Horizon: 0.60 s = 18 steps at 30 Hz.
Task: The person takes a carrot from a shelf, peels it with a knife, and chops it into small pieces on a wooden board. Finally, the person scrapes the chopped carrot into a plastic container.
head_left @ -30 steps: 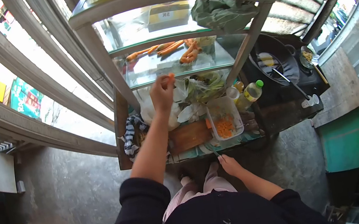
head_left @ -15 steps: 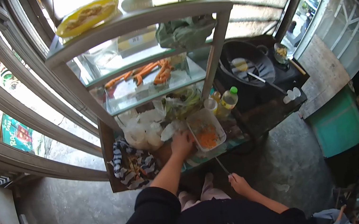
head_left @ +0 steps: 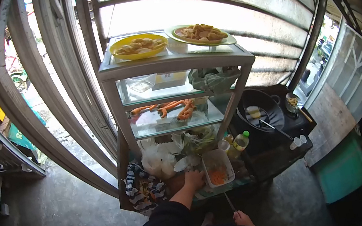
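Head view: left hand [head_left: 194,179] rests closed on the cutting board beside the container of chopped carrot [head_left: 219,173]; right hand [head_left: 241,218] grips a knife [head_left: 229,202]. Chopping step underway; next cut requires raising the blade to the board.

A tall glass-and-metal shelf cart [head_left: 172,61] stands on a grey concrete floor [head_left: 63,216]. Behind it, bright daylight falls through grey slatted metal shutters [head_left: 63,75]. Right of it sits a black stove stand [head_left: 279,120].
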Available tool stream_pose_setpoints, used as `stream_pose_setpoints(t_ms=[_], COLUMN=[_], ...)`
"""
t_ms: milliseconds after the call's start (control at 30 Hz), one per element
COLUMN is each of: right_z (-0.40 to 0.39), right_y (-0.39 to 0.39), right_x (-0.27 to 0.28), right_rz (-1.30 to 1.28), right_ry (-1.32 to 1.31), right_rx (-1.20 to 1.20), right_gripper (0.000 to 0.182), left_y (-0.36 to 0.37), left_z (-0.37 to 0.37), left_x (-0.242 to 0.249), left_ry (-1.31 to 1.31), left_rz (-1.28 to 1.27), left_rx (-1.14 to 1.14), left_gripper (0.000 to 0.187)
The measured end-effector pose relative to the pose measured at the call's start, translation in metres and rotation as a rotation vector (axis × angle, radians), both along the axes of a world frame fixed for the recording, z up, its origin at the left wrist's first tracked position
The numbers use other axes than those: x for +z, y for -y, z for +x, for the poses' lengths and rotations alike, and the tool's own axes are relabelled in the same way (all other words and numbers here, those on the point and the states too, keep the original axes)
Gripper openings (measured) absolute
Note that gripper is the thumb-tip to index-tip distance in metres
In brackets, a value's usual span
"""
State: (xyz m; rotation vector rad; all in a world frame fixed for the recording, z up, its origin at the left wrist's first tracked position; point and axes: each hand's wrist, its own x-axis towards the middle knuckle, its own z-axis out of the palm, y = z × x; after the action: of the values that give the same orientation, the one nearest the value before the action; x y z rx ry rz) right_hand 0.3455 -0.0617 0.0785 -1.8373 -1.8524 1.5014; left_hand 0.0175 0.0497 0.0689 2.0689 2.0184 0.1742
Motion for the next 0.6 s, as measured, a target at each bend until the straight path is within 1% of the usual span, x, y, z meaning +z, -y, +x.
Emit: stream_pose_setpoints(t_ms=[67,100,167,200,267,300,367,400,467,500,567,600], right_z=[-0.008,-0.014,-0.03,-0.034,-0.045,-0.049,-0.06,-0.067,-0.084,-0.093,-0.119,-0.13], right_y=[-0.006,-0.008,-0.012,-0.015,-0.02,-0.023,-0.031,-0.035,-0.042,-0.043,-0.05,-0.053], right_x=[0.006,0.014,0.034,0.036,0.035,0.031,0.018,0.011,0.004,0.008,0.03,0.041], right_rz=[-0.008,0.004,0.01,0.014,0.021,0.019,0.059,0.052,-0.001,-0.008,-0.24,-0.249], right_ry=[0.043,0.043,0.048,0.05,-0.04,-0.044,-0.22,-0.228,-0.387,-0.395,-0.614,-0.619], right_rx=[0.047,0.055,0.094,0.107,0.091,0.108,0.093,0.107,0.094,0.104,-0.01,-0.003], right_gripper=[0.038,0.038,0.038,0.038,0.038,0.038,0.033,0.033,0.033,0.033,0.032,0.032], left_y=[0.003,0.003,0.007,0.012,0.028,0.033,0.043,0.047,0.051,0.056,0.06,0.068], left_z=[0.007,0.008,0.009,0.006,-0.005,-0.01,-0.021,-0.028,-0.045,-0.054,-0.077,-0.079], left_x=[-0.02,-0.028,-0.038,-0.03,-0.006,-0.002,0.007,0.008,0.008,0.013,0.029,0.056], left_ry=[0.137,0.137,0.397,0.399,0.707,0.702,1.024,1.013,1.498,1.487,1.961,1.953], left_rz=[0.031,0.043,0.08,0.086,0.095,0.1,0.271,0.275,0.351,0.358,0.3,0.304], left_rx=[0.106,0.113,0.321,0.334,0.468,0.486,0.568,0.583,0.536,0.546,0.393,0.404], left_gripper=[0.024,0.024,0.024,0.024,0.029,0.029,0.034,0.034,0.038,0.038,0.04,0.04])
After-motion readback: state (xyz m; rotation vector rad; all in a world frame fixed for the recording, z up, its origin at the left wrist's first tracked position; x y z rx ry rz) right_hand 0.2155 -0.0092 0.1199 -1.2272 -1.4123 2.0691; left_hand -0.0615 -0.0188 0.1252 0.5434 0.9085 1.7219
